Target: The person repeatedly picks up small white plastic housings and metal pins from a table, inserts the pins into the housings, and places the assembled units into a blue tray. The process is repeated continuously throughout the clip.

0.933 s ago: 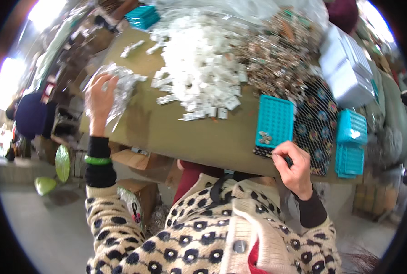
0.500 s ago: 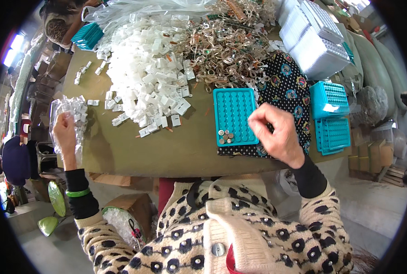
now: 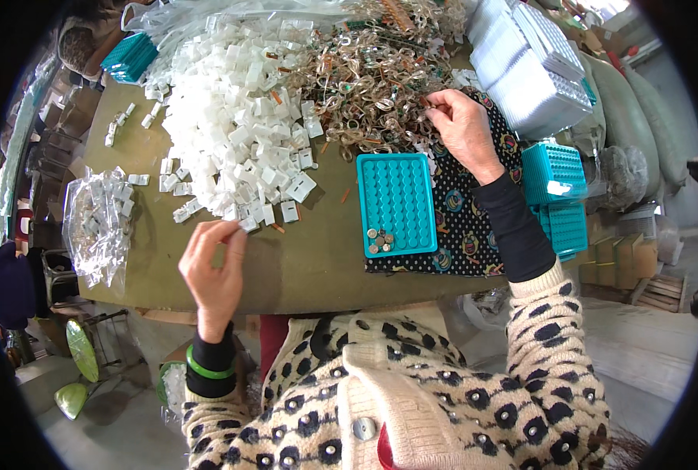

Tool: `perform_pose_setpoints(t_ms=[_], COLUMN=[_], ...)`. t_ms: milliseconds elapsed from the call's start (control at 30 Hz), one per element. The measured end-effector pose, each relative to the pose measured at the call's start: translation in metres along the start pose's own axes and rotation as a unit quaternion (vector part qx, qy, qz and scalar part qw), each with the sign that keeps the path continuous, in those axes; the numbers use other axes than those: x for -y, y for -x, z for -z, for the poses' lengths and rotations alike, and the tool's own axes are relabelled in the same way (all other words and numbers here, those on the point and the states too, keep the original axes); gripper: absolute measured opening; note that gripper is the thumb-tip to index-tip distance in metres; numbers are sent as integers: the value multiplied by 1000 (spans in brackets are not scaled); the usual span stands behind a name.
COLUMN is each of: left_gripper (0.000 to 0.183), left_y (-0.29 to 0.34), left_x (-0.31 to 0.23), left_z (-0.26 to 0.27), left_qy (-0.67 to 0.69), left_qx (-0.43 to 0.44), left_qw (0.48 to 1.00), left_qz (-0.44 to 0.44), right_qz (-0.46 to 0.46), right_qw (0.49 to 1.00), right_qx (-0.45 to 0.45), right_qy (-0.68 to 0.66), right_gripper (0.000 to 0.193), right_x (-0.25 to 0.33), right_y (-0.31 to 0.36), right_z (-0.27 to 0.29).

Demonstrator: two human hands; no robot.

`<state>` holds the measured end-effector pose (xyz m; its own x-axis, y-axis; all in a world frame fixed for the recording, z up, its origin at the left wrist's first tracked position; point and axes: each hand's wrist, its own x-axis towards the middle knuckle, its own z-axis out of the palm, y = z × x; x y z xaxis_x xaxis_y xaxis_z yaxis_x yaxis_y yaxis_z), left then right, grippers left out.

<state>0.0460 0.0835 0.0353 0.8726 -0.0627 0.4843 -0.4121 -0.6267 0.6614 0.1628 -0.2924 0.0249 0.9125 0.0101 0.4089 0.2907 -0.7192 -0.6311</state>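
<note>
Left hand (image 3: 213,274) had left the clear bag (image 3: 94,235), hung half-open beside the white pieces (image 3: 239,133). Right hand (image 3: 468,135) had swung from the teal tray (image 3: 396,188) into the ring pile (image 3: 372,86); grip unclear. Work looked shifted pileward.

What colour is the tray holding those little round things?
The tray is turquoise, clearest in the head view.

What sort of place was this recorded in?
Probably a small workshop or packing room: heaped white plastic pieces, stacked teal trays and cardboard boxes suggest it.
</note>
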Motion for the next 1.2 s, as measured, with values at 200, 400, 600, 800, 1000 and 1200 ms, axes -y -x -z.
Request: perform_pose_setpoints(t_ms=[200,400,600,800,1000,1200], left_gripper=[12,13,11,12,10,23], left_y=[10,20,22,18,8,-11], left_x=[-10,-11,-16,-21,-36,-50], left_z=[-25,-33,-29,-24,-26,-29], left_qy=[130,197,188,219,381,528], left_qx=[7,11,7,27,86,68], left_qw=[990,977,980,972,896,794], left_qz=[55,85,63,79,211,292], right_qz=[-186,-211,-61,-161,-128,-9], right_qw=[917,871,981,872,826,947], right_qx=[63,46,44,90,111,149], right_qy=[-348,-441,-177,-454,-538,-285], right_gripper=[16,19,26,22,20,25], right_x=[10,26,52,71,115,167], right_y=[-21,-38,-40,-33,-10,44], right_z=[37,40,12,3,-8,-36])
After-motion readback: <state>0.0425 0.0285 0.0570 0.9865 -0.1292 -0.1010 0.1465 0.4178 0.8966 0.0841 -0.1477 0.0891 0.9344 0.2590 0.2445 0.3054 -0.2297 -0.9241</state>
